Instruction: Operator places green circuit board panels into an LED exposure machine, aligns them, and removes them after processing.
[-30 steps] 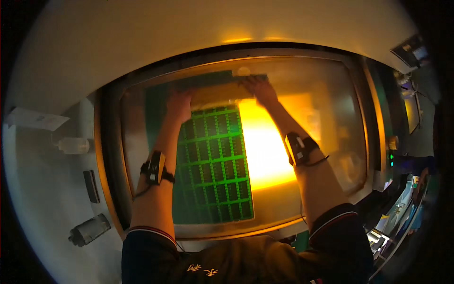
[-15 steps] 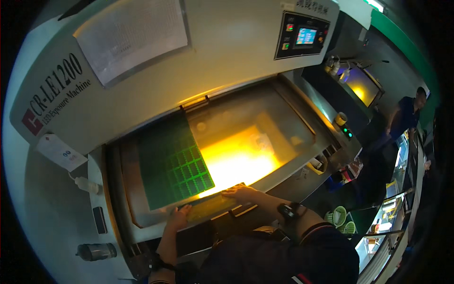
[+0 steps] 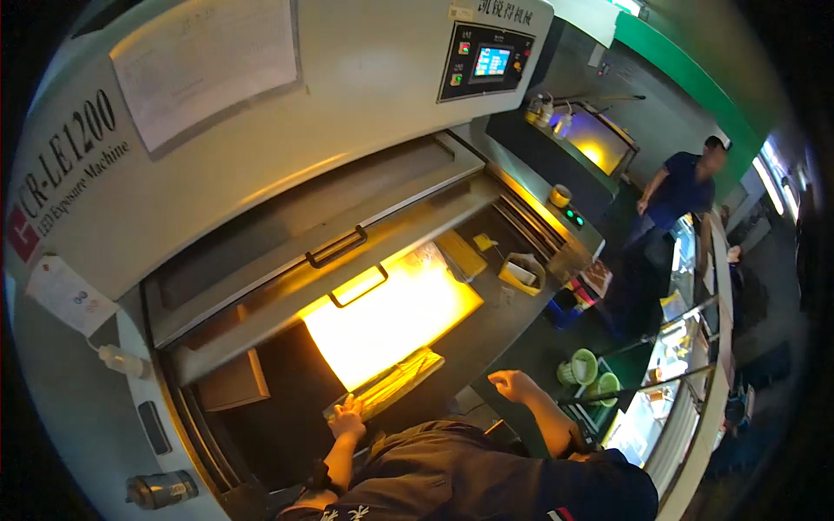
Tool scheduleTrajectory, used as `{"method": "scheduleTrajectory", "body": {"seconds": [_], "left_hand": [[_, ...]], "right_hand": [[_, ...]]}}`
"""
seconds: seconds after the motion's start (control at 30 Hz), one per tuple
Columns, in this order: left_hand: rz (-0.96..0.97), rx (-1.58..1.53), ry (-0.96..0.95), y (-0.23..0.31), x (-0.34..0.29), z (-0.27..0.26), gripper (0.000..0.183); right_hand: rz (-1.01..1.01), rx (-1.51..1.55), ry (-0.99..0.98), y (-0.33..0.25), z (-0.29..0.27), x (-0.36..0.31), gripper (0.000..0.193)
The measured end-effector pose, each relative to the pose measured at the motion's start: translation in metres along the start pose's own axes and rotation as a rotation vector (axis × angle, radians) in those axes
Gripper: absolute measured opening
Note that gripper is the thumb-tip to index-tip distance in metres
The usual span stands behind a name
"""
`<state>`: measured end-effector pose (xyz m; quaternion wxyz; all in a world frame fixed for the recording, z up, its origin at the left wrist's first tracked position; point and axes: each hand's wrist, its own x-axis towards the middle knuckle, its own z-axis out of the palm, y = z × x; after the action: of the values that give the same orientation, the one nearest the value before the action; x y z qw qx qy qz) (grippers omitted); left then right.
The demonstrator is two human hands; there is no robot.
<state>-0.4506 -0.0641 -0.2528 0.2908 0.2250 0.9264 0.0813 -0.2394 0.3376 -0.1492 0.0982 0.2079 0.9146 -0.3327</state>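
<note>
Dominated at upper left by a large grey machine, opening onto a dark bed, bare left of a glowing panel. Bordered at the panel's near edge by a long yellow bar. Touching its left end with left hand, fingers spread; cannot tell if clamped. Holding right hand past the bed's right edge in open room, fingers loosely bent, spacing unclear.

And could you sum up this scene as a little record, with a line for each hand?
Left hand: fingers on the near-left end of a long yellowish strip
Right hand: away from the strip, to its right
Light: glowing yellow-white panel beyond the strip
Far left: dark flat slab, dark cylindrical container
Background: another person, standing at right
</note>
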Motion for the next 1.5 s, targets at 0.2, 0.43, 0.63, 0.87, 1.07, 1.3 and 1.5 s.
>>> {"method": "scheduleTrajectory", "body": {"seconds": [0.2, 0.43, 0.63, 0.87, 1.07, 1.3, 1.5], "left_hand": [[-0.076, 0.139, 0.092, -0.040, 0.016, 0.080, 0.094], [-0.218, 0.157, -0.170, 0.005, 0.019, 0.062, 0.097], [0.081, -1.735, -0.317, 0.090, 0.022, 0.003, 0.039], [-0.236, -2.112, 0.259, 0.180, -0.018, 0.046, 0.021], [-0.114, -1.424, 0.539, 0.226, -0.062, 0.152, 0.015], [-0.445, -1.953, 0.441, 0.272, -0.118, 0.111, 0.027], [-0.461, -1.978, 0.526, 0.268, -0.128, 0.119, 0.025]], "right_hand": [[0.355, 0.097, -0.334, 0.006, 0.013, -0.106, 0.028], [0.509, 0.214, -0.277, 0.058, 0.024, -0.190, 0.028], [0.466, 0.363, -0.210, 0.139, 0.022, -0.188, 0.023], [0.090, 0.204, -0.271, 0.156, -0.044, -0.078, 0.022], [-0.188, 0.160, -0.582, 0.163, -0.014, -0.042, 0.021], [-0.366, 0.041, -0.782, 0.136, -0.003, -0.033, 0.021], [-0.218, 0.074, -0.746, 0.163, -0.011, -0.041, 0.022]]}}
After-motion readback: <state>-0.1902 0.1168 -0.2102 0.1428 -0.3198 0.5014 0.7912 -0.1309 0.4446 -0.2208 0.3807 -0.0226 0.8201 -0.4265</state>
